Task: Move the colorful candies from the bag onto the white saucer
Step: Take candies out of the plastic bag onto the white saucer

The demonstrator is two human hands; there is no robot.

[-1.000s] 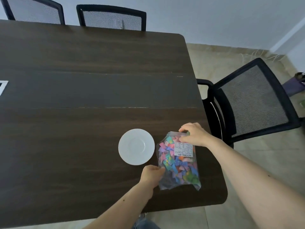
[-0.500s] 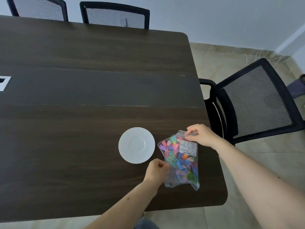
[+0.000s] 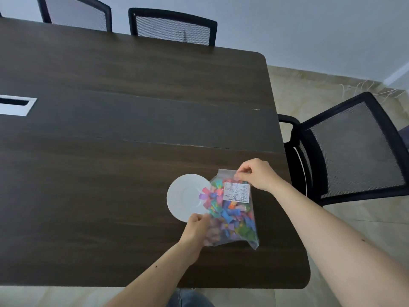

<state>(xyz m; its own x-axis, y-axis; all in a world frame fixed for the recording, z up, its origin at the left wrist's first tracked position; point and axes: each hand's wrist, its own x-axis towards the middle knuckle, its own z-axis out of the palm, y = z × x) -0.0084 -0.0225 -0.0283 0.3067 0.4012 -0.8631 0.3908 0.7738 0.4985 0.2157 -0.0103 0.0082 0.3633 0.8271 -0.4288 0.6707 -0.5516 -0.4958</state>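
A clear plastic bag (image 3: 232, 209) full of colorful candies (image 3: 223, 212), with a white label on its front, lies near the table's right front corner. My right hand (image 3: 256, 175) pinches the bag's top edge. My left hand (image 3: 197, 228) grips the bag's lower left side. The white saucer (image 3: 184, 197) sits just left of the bag, and the bag's bulging left side overlaps the saucer's right rim. No candies lie loose on the saucer.
The dark wooden table (image 3: 110, 151) stretches far to the left and back, with a white cable slot (image 3: 15, 105) at its left. A black mesh chair (image 3: 345, 149) stands close at the right; two more chairs (image 3: 172, 26) stand behind the table.
Both hands have shifted the bag left, so it now overlaps the saucer's right rim. The left hand has moved further up the bag's side.
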